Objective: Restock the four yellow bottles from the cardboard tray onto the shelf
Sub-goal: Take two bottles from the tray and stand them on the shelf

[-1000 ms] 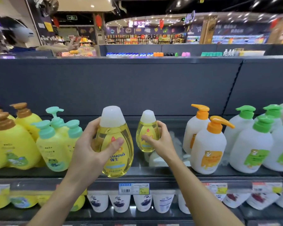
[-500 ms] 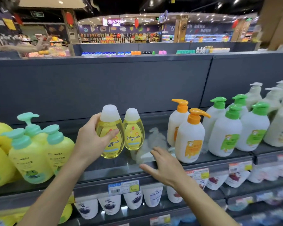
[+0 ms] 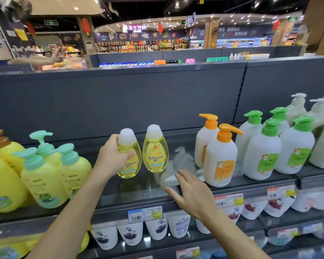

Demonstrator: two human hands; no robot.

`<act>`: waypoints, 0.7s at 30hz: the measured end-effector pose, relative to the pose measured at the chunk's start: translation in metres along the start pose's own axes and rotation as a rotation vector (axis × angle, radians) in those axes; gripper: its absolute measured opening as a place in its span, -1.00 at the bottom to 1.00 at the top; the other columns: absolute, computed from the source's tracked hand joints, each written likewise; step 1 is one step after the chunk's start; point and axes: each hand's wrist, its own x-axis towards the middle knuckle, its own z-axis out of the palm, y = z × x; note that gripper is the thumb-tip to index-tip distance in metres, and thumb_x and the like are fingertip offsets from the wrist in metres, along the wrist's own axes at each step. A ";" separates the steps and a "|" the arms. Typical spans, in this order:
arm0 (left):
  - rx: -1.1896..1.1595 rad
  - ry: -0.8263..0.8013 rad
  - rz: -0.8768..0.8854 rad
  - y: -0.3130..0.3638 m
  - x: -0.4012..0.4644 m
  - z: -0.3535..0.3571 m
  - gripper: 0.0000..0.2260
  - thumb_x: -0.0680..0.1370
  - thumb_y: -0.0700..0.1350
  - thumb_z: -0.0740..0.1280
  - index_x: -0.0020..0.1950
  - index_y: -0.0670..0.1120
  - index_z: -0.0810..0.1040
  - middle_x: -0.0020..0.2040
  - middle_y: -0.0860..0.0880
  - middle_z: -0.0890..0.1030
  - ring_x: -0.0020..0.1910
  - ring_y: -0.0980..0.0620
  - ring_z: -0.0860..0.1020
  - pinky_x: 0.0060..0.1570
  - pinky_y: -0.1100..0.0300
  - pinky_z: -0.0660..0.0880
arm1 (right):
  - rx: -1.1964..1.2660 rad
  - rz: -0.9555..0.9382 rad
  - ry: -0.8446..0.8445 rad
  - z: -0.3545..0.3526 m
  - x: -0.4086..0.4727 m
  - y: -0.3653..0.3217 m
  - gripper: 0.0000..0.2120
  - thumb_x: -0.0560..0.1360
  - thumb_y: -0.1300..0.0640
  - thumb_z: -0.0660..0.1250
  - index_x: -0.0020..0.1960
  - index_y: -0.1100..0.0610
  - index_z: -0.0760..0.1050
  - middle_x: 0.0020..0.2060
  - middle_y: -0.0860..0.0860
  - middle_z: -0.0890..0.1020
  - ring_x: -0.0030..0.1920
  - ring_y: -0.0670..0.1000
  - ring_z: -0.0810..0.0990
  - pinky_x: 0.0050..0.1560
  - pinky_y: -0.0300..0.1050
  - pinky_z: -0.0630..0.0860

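Note:
Two clear yellow bottles with white caps stand side by side on the dark shelf [image 3: 138, 195]. My left hand [image 3: 111, 156] is wrapped around the left yellow bottle [image 3: 130, 161], which rests on the shelf or just above it. The right yellow bottle [image 3: 155, 149] stands upright alone, touching nothing but the shelf. My right hand [image 3: 192, 193] hovers flat with fingers spread over the shelf's front edge, holding nothing. The cardboard tray is out of view.
Yellow pump bottles with teal tops [image 3: 45, 176] crowd the shelf's left. White pump bottles with orange tops [image 3: 221, 161] and green tops [image 3: 264, 152] fill the right. White pouches [image 3: 157, 228] hang on the lower shelf. A person's arm [image 3: 45, 60] shows far left behind the shelving.
My right hand let go of the smaller-looking bottle on the shelf and drew back toward the front edge. My left hand carried its bottle back beside it. The camera view shifted right.

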 end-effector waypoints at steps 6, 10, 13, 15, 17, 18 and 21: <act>-0.016 -0.039 -0.052 -0.006 0.013 0.001 -0.66 0.49 -0.15 0.42 0.23 -0.05 0.43 0.10 -0.06 0.60 0.11 -0.11 0.57 0.12 -0.08 0.53 | 0.010 0.023 -0.047 -0.001 0.000 0.000 -0.28 0.56 -0.37 -0.09 0.15 0.15 0.59 0.17 0.07 0.65 0.21 0.07 0.60 0.09 -0.10 0.56; -0.070 -0.057 -0.069 -0.012 0.013 -0.001 -0.66 0.51 -0.16 0.40 0.23 -0.02 0.40 0.09 -0.04 0.60 0.09 -0.07 0.58 0.11 -0.07 0.54 | 0.011 0.033 -0.083 -0.001 0.001 0.000 -0.27 0.56 -0.36 -0.09 0.18 0.16 0.60 0.19 0.08 0.65 0.23 0.07 0.59 0.13 -0.09 0.56; -0.105 -0.044 -0.068 -0.013 0.011 0.002 -0.62 0.52 -0.16 0.40 0.31 -0.06 0.38 0.12 -0.05 0.58 0.12 -0.07 0.57 0.09 -0.03 0.54 | 0.004 0.030 -0.072 -0.002 0.000 -0.001 -0.29 0.57 -0.35 -0.07 0.14 0.16 0.61 0.15 0.08 0.66 0.20 0.07 0.60 0.12 -0.09 0.56; -0.112 -0.040 -0.071 -0.014 0.010 0.005 -0.58 0.54 -0.16 0.38 0.36 -0.07 0.35 0.16 -0.05 0.56 0.14 -0.07 0.56 0.11 -0.02 0.53 | 0.003 0.024 -0.059 -0.002 0.000 0.000 -0.30 0.57 -0.34 -0.07 0.12 0.16 0.62 0.13 0.08 0.67 0.18 0.07 0.62 0.09 -0.09 0.57; -0.091 -0.028 -0.060 -0.014 0.008 0.008 -0.51 0.53 -0.12 0.37 0.41 -0.08 0.29 0.24 -0.06 0.52 0.19 -0.07 0.53 0.16 -0.01 0.50 | 0.003 0.019 -0.056 -0.002 0.000 0.000 -0.30 0.57 -0.34 -0.07 0.12 0.16 0.62 0.13 0.08 0.67 0.18 0.06 0.62 0.09 -0.10 0.57; -0.070 -0.020 -0.053 -0.014 0.008 0.011 -0.43 0.51 -0.08 0.38 0.46 -0.09 0.23 0.33 -0.08 0.46 0.26 -0.09 0.49 0.20 -0.02 0.48 | 0.003 0.018 -0.054 -0.002 -0.001 0.000 -0.29 0.57 -0.34 -0.07 0.12 0.16 0.62 0.14 0.08 0.67 0.19 0.06 0.61 0.11 -0.10 0.56; -0.007 0.055 -0.041 -0.012 0.000 0.019 -0.16 0.52 -0.03 0.39 0.59 -0.11 -0.12 0.55 -0.07 0.18 0.49 -0.09 0.26 0.39 -0.02 0.33 | 0.010 0.019 -0.061 -0.002 0.000 0.001 -0.25 0.56 -0.36 -0.10 0.17 0.18 0.61 0.18 0.10 0.66 0.23 0.07 0.60 0.16 -0.09 0.55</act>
